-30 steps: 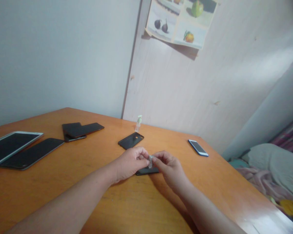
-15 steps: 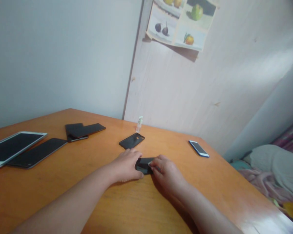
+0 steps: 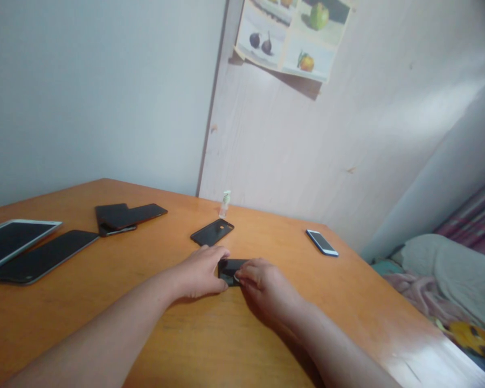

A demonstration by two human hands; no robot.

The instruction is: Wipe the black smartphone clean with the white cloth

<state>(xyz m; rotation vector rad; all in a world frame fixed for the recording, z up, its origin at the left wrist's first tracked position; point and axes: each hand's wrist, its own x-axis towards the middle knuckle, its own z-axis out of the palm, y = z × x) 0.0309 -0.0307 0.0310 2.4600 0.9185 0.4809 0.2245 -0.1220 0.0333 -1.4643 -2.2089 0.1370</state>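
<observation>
A black smartphone lies flat on the table in front of me, its glossy face up. My left hand grips its left end between the thumb and the fingers. Over the phone's right part is my right hand, with its fingers pinched together on a small white wipe against the glass. Most of the wipe and the phone's right end are hidden under this hand. Just beyond the left hand rests a black phone case.
A small clear pump bottle stands behind the case. To the left lie a white tablet, a large black phone and two overlapping dark phones. A blue-edged phone is near the wooden table's right edge.
My right hand has slid a little to the left along the phone's glass with the wipe. My left hand keeps its grip. The whole view has shifted slightly.
</observation>
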